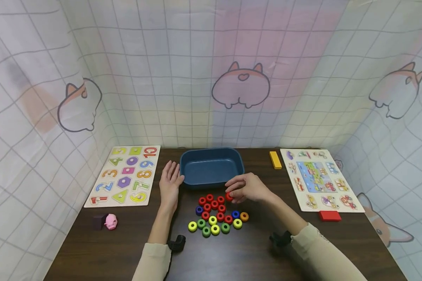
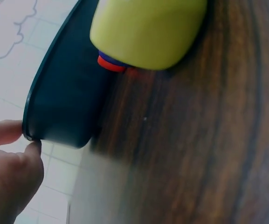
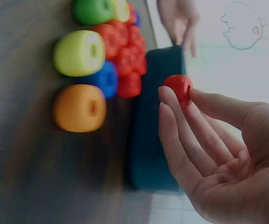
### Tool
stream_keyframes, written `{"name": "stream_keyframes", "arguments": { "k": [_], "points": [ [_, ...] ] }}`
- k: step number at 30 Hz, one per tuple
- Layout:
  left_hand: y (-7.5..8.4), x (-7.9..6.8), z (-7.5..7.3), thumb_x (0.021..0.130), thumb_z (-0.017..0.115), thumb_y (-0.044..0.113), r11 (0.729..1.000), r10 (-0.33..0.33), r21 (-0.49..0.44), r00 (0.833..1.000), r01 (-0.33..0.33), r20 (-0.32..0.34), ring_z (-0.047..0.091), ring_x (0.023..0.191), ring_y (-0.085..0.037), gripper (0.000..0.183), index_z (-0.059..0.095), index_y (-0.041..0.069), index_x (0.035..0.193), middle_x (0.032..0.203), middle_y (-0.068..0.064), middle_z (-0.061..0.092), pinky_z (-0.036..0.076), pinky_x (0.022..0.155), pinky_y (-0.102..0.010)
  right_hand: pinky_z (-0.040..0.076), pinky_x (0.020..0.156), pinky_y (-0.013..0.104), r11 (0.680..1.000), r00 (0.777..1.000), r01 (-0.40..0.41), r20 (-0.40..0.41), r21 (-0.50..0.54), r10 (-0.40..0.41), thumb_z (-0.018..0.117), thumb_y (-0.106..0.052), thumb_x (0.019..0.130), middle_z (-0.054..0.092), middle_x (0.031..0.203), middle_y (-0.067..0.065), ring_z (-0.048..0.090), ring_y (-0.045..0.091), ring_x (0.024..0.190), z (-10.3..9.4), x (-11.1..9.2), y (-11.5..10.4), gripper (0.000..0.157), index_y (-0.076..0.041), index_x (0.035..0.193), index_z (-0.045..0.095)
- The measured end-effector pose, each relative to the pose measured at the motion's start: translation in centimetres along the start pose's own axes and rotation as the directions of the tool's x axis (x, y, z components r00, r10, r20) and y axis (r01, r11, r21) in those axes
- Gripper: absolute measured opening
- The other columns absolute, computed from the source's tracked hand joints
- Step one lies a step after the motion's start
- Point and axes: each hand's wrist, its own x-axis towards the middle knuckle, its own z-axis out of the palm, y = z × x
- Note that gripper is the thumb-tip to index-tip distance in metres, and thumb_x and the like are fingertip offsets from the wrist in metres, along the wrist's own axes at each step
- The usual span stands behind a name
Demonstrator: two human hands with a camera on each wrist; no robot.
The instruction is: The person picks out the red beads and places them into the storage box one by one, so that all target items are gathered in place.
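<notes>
My right hand [image 1: 247,188] pinches a red bead [image 3: 175,88] between thumb and fingertips, just in front of the dark blue bin [image 1: 212,184]. In the right wrist view, the bead's hole faces the thumb. At the bin's left end is my left hand [image 1: 170,182]; in the left wrist view, its thumb and a finger pinch the bin's rim [image 2: 28,105] at a corner. Several red beads [image 1: 215,205] lie clustered before the bin. Nearer me are yellow beads [image 1: 215,230], green beads [image 1: 206,232], blue beads [image 1: 235,214] and an orange bead [image 1: 244,216].
A number puzzle board [image 1: 117,187] lies at the left, a picture puzzle board [image 1: 316,177] at the right. Also on the table are a yellow block [image 1: 275,160], a red block [image 1: 329,216], a pink pig figure [image 1: 111,221] and a dark block [image 1: 99,221].
</notes>
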Motion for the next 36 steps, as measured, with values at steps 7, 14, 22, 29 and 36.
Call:
{"name": "stream_keyframes", "arguments": {
  "k": [7, 14, 22, 29, 36],
  "points": [
    [0.0, 0.4, -0.6, 0.093, 0.055, -0.012, 0.999, 0.019, -0.044, 1.0, -0.019, 0.007, 0.038, 0.141, -0.021, 0.068, 0.034, 0.015, 0.151, 0.152, -0.008, 0.039, 0.038, 0.109, -0.035, 0.056, 0.076, 0.056, 0.999, 0.999, 0.01, 0.053, 0.044, -0.012, 0.072, -0.005, 0.087, 0.072, 0.107, 0.015, 0.071, 0.042, 0.083, -1.2, 2.9, -3.4, 0.033, -0.005, 0.12, 0.066],
    [0.0, 0.4, -0.9, 0.092, 0.055, -0.014, 0.998, 0.008, -0.066, 1.0, -0.006, 0.022, 0.037, 0.141, -0.023, 0.07, 0.032, 0.014, 0.152, 0.152, -0.01, 0.038, 0.039, 0.107, -0.027, 0.05, 0.085, 0.061, 0.995, 0.995, -0.015, 0.096, 0.097, 0.006, 0.07, -0.005, 0.089, 0.071, 0.11, 0.015, 0.07, 0.041, 0.089, -1.8, 7.3, -6.0, 0.036, 0.001, 0.124, 0.063],
    [1.1, 0.1, -0.5, 0.091, 0.053, -0.017, 0.995, -0.022, -0.1, 0.999, 0.026, 0.044, 0.033, 0.143, -0.029, 0.069, 0.033, 0.011, 0.151, 0.153, -0.013, 0.037, 0.034, 0.11, -0.033, 0.051, 0.089, 0.055, 0.985, 0.989, -0.103, 0.116, 0.137, 0.088, 0.069, -0.004, 0.089, 0.071, 0.111, 0.015, 0.07, 0.04, 0.093, -1.2, 12.8, -7.5, 0.044, 0.003, 0.132, 0.057],
    [1.8, -0.1, -0.3, 0.093, 0.052, -0.015, 0.994, -0.053, -0.093, 0.997, 0.059, 0.06, 0.03, 0.144, -0.029, 0.067, 0.032, 0.011, 0.151, 0.153, -0.013, 0.036, 0.034, 0.11, -0.035, 0.053, 0.089, 0.053, 0.979, 0.987, -0.153, 0.073, 0.133, 0.145, 0.069, 0.001, 0.088, 0.07, 0.108, 0.021, 0.069, 0.041, 0.094, 0.7, 16.7, -6.5, 0.041, 0.005, 0.127, 0.061],
    [1.7, -0.1, -0.4, 0.094, 0.052, -0.012, 0.991, -0.078, -0.101, 0.994, 0.086, 0.078, 0.03, 0.145, -0.026, 0.067, 0.03, 0.012, 0.152, 0.154, -0.012, 0.034, 0.031, 0.113, -0.04, 0.055, 0.087, 0.051, 0.977, 0.982, -0.188, 0.018, 0.104, 0.187, 0.07, 0.005, 0.086, 0.071, 0.105, 0.019, 0.069, 0.042, 0.092, 3.5, 19.3, -5.1, 0.036, 0.006, 0.121, 0.065]
  ]
}}
